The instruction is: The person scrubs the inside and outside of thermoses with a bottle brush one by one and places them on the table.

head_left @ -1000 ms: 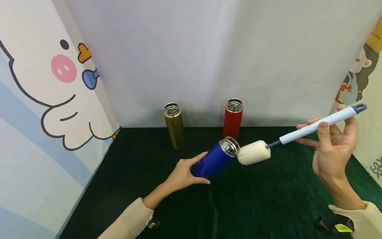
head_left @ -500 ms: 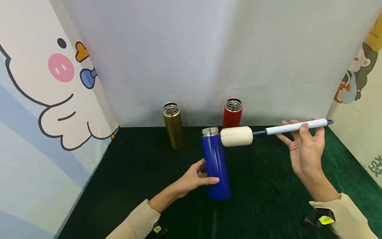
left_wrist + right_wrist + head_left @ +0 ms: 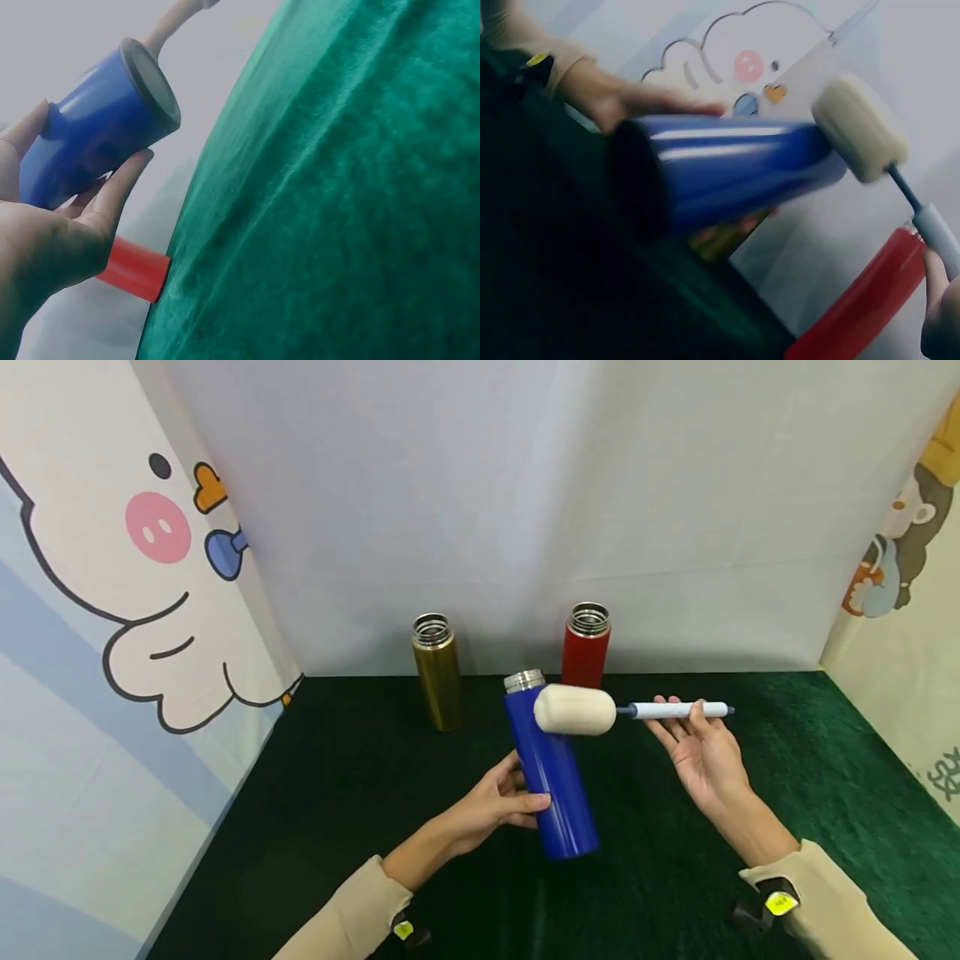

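Note:
My left hand [image 3: 487,810] grips a blue thermos bottle [image 3: 555,797] around its lower half, holding it tilted with its steel neck up and leaning left. The left wrist view shows the base of this blue bottle [image 3: 97,124], with fingers and thumb around it. Between thumb and fingers, my right hand [image 3: 705,756] pinches the pale blue handle of a sponge bottle brush [image 3: 576,710]. The brush lies level, its white sponge head overlapping the bottle's upper side just below the neck. In the right wrist view the sponge head [image 3: 859,127] is right at the bottle's upper end.
A gold thermos bottle [image 3: 438,685] and a red thermos bottle [image 3: 585,656] stand uncapped at the back of the dark green cloth [image 3: 645,877]. Behind them hangs a pale curtain [image 3: 480,510]; a cartoon-printed panel [image 3: 82,760] rises on the left.
The blue bottle has swung from leaning right to leaning slightly left. My right hand has moved left and down, levelling the brush and bringing its sponge from beside the mouth across the bottle's upper side.

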A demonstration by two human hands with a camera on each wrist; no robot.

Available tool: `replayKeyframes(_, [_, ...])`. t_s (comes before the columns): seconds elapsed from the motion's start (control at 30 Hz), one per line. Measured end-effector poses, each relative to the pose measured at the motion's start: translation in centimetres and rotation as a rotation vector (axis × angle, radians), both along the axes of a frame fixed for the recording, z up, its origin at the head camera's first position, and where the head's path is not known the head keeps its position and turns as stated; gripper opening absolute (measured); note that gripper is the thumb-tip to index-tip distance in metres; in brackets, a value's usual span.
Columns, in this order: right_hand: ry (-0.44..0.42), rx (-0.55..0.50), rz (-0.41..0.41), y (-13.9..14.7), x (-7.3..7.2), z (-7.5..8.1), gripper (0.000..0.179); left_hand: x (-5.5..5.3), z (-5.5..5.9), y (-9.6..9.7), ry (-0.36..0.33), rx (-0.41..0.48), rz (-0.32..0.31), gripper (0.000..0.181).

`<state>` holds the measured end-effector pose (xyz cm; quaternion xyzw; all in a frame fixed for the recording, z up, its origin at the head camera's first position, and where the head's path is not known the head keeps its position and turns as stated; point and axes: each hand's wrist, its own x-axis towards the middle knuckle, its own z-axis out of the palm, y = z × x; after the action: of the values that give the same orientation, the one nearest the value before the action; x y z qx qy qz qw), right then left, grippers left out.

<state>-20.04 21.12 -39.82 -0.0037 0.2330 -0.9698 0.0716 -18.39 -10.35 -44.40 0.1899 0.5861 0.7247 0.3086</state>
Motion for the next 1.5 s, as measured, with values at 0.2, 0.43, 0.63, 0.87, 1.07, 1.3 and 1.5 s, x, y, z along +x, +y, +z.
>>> replayKeyframes(0.2, [0.001, 0.135, 0.067, 0.8, 0.7, -1.5, 0.014, -0.7, 0.1, -0.6, -0.059, 0.07, 0.099, 0.076])
replayKeyframes(0.43, [-0.067, 0.295, 0.144, 2.5, 1.7, -3.1, 0.032, -0.9, 0.0, -0.8, -0.176, 0.149, 0.1, 0.072])
replayKeyframes(0.63, [-0.083, 0.286, 0.185, 2.4, 1.1, -2.8, 0.03, -0.5, -0.1, 0.0, -0.203, 0.135, 0.071, 0.072])
replayKeyframes(0.87, [-0.176, -0.035, 0.152, 1.5, -1.4, -0.9, 0.041, 0.6, -1.0, 1.3, -0.218, 0.041, -0.066, 0.079])
replayKeyframes(1.07, [-0.312, -0.319, 0.098, 1.3, -2.3, -1.1, 0.066, 1.1, -1.2, 2.1, -0.232, 0.023, -0.099, 0.071])
replayKeyframes(1.3, [-0.309, -0.241, 0.153, 1.9, -0.5, -2.7, 0.047, 1.2, -1.6, 1.9, -0.257, 0.0, -0.021, 0.061])
replayKeyframes(1.5, [-0.23, -0.025, 0.222, 2.6, 0.9, -3.6, 0.029, 0.7, -1.3, 1.2, -0.283, 0.063, 0.03, 0.063])
